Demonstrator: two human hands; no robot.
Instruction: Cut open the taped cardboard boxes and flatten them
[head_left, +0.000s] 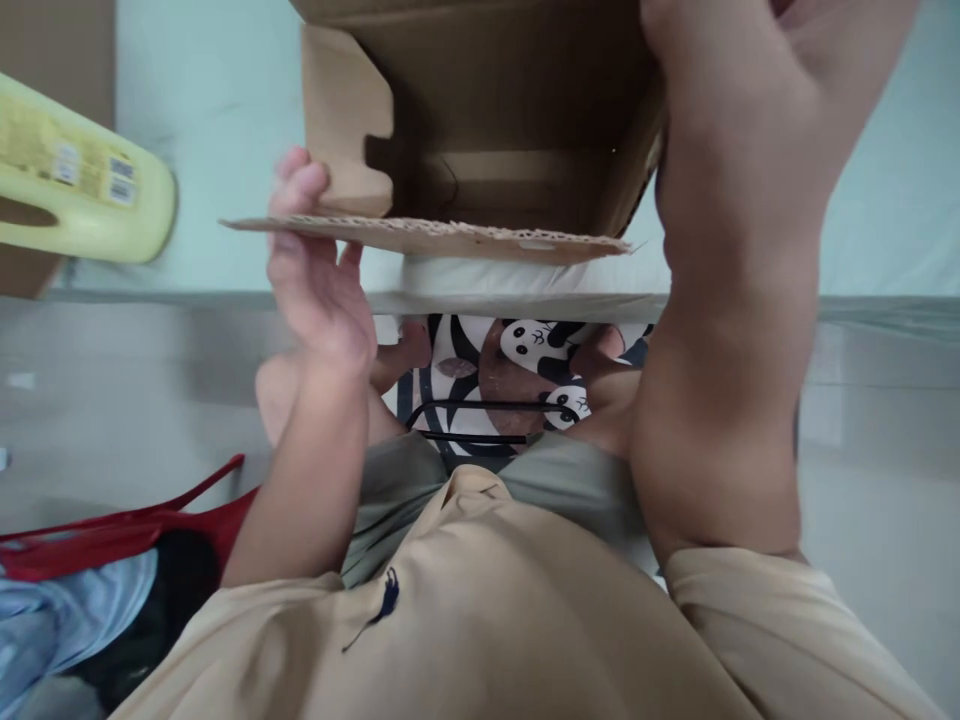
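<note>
A brown cardboard box (517, 170) stands at the table's near edge, its open side facing me and its inside dark. Its lower flap, with a ragged torn edge, sticks out toward me. My left hand (319, 285) grips the left end of this flap, with fingertips above it and the rest of the hand below. A notched side flap (345, 120) rises just behind those fingertips. My right hand (750, 60) is raised beside the box's upper right edge. Its fingers are mostly cut off by the top of the picture, so their grip is hidden.
On the pale green tabletop (202, 130) a yellow bottle with a handle (97, 190) lies to the left. Below the table are a panda-patterned surface (487, 360) and a black metal bar (480, 405). A red-edged bag (142, 530) with clothes is at lower left.
</note>
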